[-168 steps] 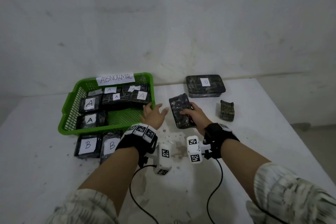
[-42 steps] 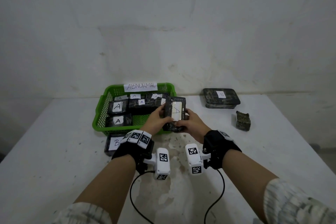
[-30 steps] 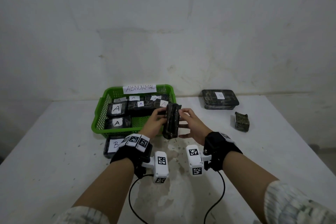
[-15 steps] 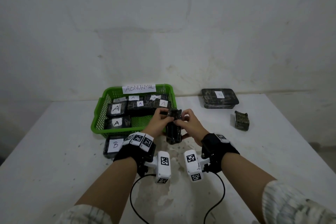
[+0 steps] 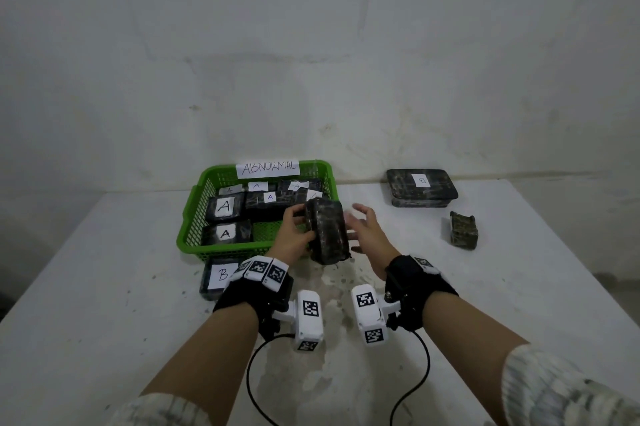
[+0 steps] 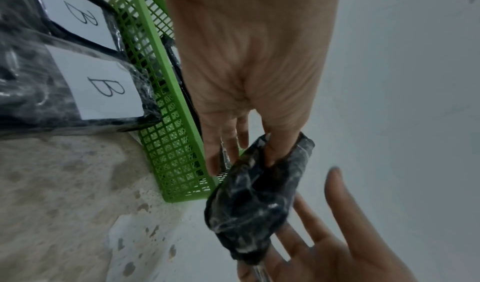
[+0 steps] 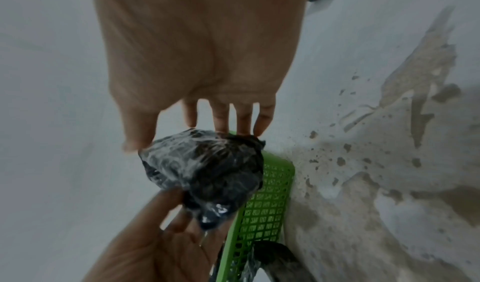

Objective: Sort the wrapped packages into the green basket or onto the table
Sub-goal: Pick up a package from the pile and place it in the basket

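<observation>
My left hand (image 5: 298, 229) grips a dark wrapped package (image 5: 327, 233) by its left side, above the front right corner of the green basket (image 5: 194, 238); no label shows on it. In the left wrist view the left hand's fingers (image 6: 275, 151) curl over the package (image 6: 254, 200). My right hand (image 5: 363, 228) is just right of it, fingers straight and spread. From the right wrist view the right hand (image 7: 207, 120) hovers at the package (image 7: 205, 169), and contact cannot be told. The basket holds several packages labelled A (image 5: 224, 207).
A package labelled B (image 5: 221, 276) lies on the white table (image 5: 104, 304) in front of the basket; a second B package (image 6: 64, 9) lies beside it. A large B package (image 5: 420, 188) and a small unlabelled bundle (image 5: 464, 230) sit at the back right. The wall stands behind.
Half a second ago both hands pinched the package on edge. The right hand has since let go and opened; the left hand holds the package alone, turned dark side up.
</observation>
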